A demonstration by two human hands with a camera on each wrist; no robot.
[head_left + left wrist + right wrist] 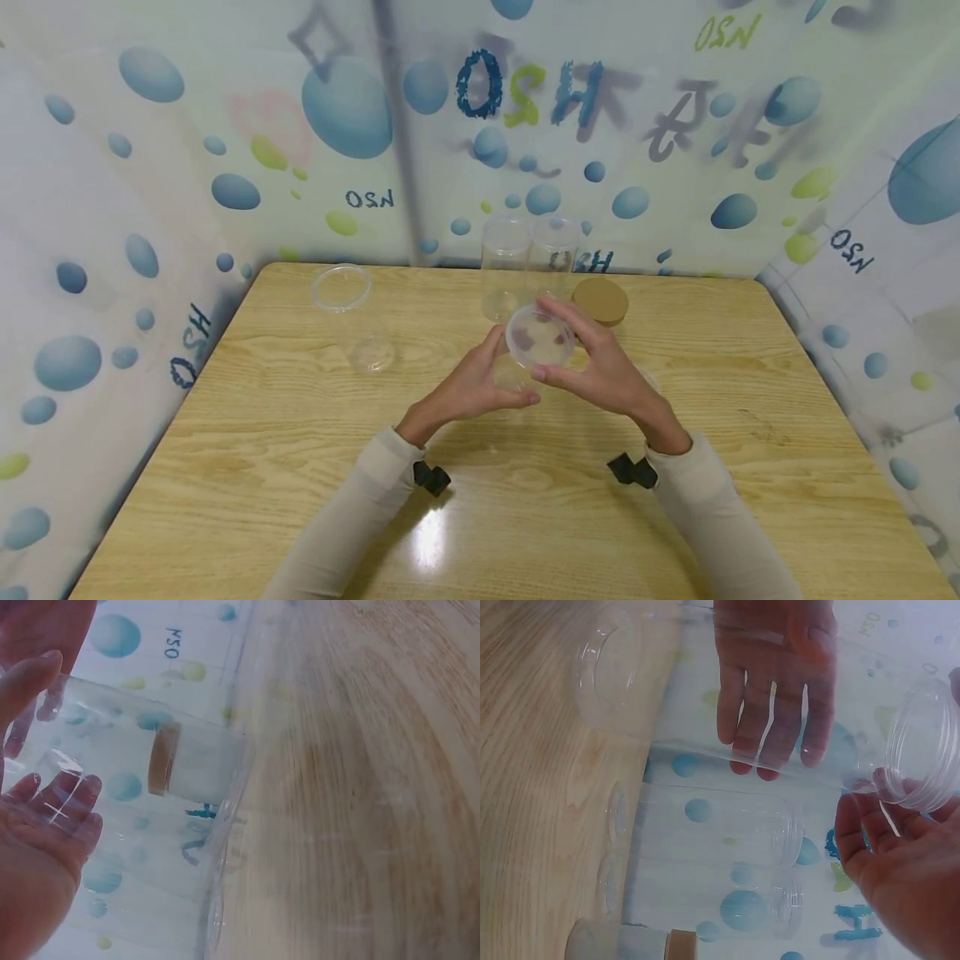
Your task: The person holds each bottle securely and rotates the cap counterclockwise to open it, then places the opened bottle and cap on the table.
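Observation:
Between both hands, raised above the table, is a clear, see-through plastic jar [840, 742] with a ringed neck. My left hand [476, 383] holds its body, with the thumb on the near side and the fingers on the far side. My right hand [603, 367] grips the round top end [540, 336], thumb at the near edge and fingers at the far edge. In the right wrist view the left hand [776, 682] shows through the wall of the jar. Whether a clear lid sits on the neck, I cannot tell.
Another clear jar [341, 308] stands at the table's left. Two tall clear jars [504, 267] stand side by side at the back. To their right is a container with a brown lid [600, 302]. A clear curved edge [649, 381] shows behind the right hand. Patterned cloth [630, 150] surrounds the table.

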